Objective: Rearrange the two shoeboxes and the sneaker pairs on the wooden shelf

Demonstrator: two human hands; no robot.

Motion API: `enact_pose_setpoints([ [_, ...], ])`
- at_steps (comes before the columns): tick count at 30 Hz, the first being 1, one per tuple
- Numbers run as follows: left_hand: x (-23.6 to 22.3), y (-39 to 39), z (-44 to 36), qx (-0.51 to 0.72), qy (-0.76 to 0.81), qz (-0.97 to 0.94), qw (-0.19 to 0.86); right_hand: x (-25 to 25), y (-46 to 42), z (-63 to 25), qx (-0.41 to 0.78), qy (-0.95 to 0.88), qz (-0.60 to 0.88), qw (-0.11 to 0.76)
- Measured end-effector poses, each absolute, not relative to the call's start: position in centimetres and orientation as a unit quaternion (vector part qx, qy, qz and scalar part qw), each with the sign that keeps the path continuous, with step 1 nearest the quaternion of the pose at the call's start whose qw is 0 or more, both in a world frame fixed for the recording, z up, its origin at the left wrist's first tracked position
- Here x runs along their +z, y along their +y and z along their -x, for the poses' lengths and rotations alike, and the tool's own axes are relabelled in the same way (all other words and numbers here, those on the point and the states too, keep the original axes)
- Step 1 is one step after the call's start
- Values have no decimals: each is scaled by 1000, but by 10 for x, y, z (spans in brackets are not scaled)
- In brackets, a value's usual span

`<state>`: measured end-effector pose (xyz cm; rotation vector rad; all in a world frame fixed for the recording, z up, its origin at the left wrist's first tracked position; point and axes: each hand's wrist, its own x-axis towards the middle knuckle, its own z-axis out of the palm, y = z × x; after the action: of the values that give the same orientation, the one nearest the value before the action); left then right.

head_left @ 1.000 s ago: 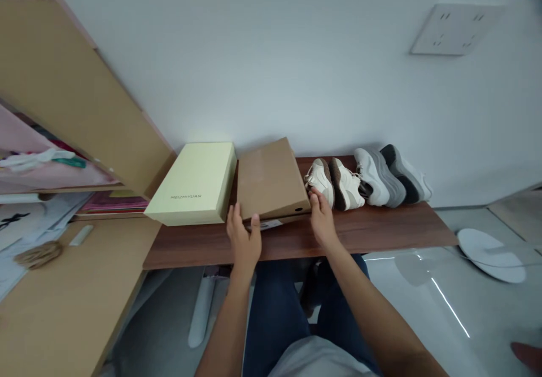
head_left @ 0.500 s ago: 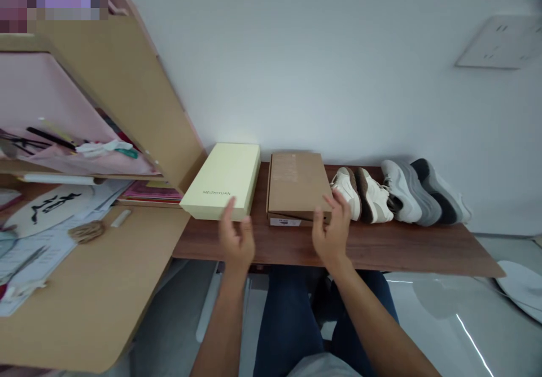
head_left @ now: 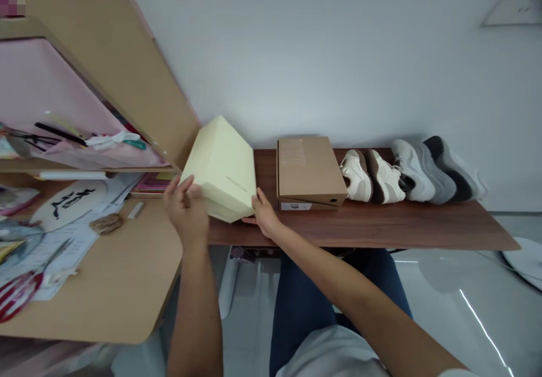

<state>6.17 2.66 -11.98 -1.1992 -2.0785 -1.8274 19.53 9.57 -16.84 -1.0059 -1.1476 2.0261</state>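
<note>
Pale yellow box (head_left: 223,168) sits tilted at the left end of the dark wooden shelf (head_left: 381,227), lid raised on the near side. Left hand (head_left: 186,207) grips its left edge, fingers curled on it. Right hand (head_left: 265,216) holds the box's lower right corner, thumb against it. Just right: closed brown cardboard box (head_left: 309,168), then cream sneakers (head_left: 372,176), grey sneakers (head_left: 436,168).

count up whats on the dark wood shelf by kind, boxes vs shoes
Boxes: 2, the pale yellow box, tilted up between the left hand and right hand, and the brown cardboard box lying flat.
Shoes: 4, a cream and brown pair and a grey and white pair.
Total: 6
</note>
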Motion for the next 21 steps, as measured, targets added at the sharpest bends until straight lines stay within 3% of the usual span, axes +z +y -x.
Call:
enact_pose_setpoints([
  [3,-103,28,-93,-506,-671,511,179,-166,79,-210,735,-457,411,288],
  [6,-114,25,-119,-468,-638,575,206,-150,72,-236,679,-520,375,359],
  [9,-141,18,-127,-485,-624,585,182,-133,75,-254,679,-527,346,376],
  [13,-164,11,-117,-520,-653,530,148,-127,80,-246,743,-458,364,324],
  [17,-165,11,-107,-476,-695,522,133,-142,79,-239,804,-361,391,266],
  [21,-170,12,-95,-467,-749,458,103,-164,71,-262,724,-441,467,252],
])
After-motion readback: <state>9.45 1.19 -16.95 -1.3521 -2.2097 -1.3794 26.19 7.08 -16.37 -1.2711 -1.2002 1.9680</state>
